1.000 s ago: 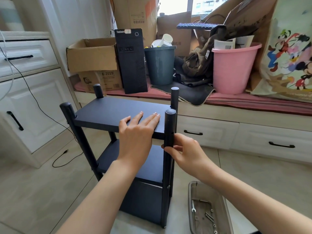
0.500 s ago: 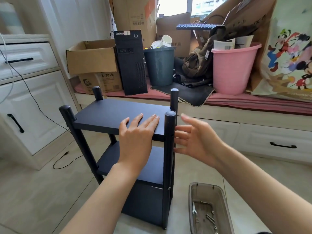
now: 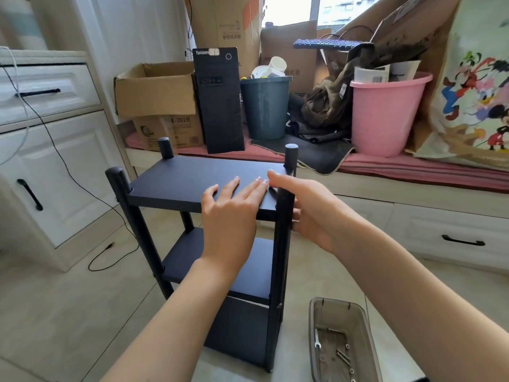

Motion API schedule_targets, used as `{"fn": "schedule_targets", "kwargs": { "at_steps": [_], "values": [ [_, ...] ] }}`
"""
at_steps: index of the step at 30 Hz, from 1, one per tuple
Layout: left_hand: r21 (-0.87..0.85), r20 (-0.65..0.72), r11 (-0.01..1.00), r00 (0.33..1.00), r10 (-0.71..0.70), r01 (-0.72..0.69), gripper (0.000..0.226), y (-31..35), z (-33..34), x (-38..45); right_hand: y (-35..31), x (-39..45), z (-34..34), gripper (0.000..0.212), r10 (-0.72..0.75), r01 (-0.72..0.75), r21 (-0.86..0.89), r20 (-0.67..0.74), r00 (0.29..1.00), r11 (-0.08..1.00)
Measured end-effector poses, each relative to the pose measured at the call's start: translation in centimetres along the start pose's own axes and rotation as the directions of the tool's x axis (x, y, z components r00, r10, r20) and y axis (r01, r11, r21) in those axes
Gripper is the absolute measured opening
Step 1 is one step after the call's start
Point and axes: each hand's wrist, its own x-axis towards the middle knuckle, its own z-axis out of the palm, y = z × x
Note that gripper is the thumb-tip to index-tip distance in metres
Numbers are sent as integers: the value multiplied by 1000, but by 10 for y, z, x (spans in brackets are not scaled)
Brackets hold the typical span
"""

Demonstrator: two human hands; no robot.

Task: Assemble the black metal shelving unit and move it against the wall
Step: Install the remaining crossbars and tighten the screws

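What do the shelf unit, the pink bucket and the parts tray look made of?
Shelving unit: matte black, likely coated metal; flat, dull sheen. Pink bucket: plastic, smooth moulded rim. Parts tray: translucent smoky plastic; floor shows through its wall. Wrench inside: bare shiny metal.

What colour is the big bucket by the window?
Pink; the bucket shows clearly in the head view.

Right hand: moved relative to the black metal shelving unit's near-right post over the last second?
Yes. The right hand let go of the near-right post, drew off rightward, and now is back against its top.
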Motion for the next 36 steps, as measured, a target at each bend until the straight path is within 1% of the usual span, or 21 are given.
{"fn": "schedule_targets", "kwargs": {
  "at_steps": [2, 4, 6, 9, 10, 13, 15, 18, 21, 24, 26, 28, 30, 34, 36],
  "values": [
    [-6, 8, 1000, 1000, -2, 2, 58, 0, 0, 0, 0, 0, -2, 28, 10, -9, -25, 14, 1000, 1000],
    [-8, -8, 1000, 1000, -2, 2, 57, 0, 1, -1, 1, -1, -5, 36, 29, -28, -40, 21, 999, 999],
    [-8, -18, 1000, 1000, 3, -4, 55, 0, 1, -2, 2, -3, -10, 39, 46, -46, 1, 30, 998, 999],
    [-3, -23, 1000, 1000, 19, -19, 57, -2, 0, -1, 5, -4, -14, 36, 40, -44, 62, 67, 997, 997],
    [-5, 6, 1000, 1000, 23, -23, 57, -2, -1, 0, 5, -4, -14, 36, 38, -43, 68, 70, 997, 997],
    [-19, 171, 999, 984, 47, -44, 59, -7, -5, 1, 6, -3, -14, 36, 34, -39, 65, 77, 996, 997],
    [-49, 248, 997, 966, 74, -63, 67, -11, -8, 1, 7, -3, -16, 40, 26, -33, 76, 86, 996, 997],
    [-114, 285, 991, 953, 105, -75, 81, -10, -13, -3, 6, -2, -19, 54, 21, -27, 65, 99, 995, 997],
    [-77, 220, 994, 970, 98, -83, 90, -4, -10, -7, 4, -1, -22, 63, 15, -20, 57, 93, 996, 998],
    [-49, 116, 995, 989, 88, -83, 84, 1, -3, -9, 7, 1, -33, 64, -3, 2, 14, 81, 997, 1000],
    [-31, 70, 996, 994, 89, -87, 80, 3, 3, -9, 12, 0, -47, 54, -13, 14, -34, 42, 999, 999],
    [-21, 12, 995, 996, 94, -93, 76, 7, 8, -9, 21, 0, -68, 36, -10, 10, -73, -2, 1000, 997],
    [-22, -54, 994, 993, 102, -103, 71, 13, 13, -9, 38, 1, -92, 29, 24, -25, -112, -13, 1000, 993],
    [-46, -172, 992, 979, 111, -120, 63, 24, 23, -10, 88, 7, -142, 28, 149, -145, -125, 24, 989, 982],
    [-37, -211, 992, 971, 114, -124, 60, 26, 27, -11, 121, 9, -163, 27, 218, -214, -125, 18, 976, 969]
  ]
}}
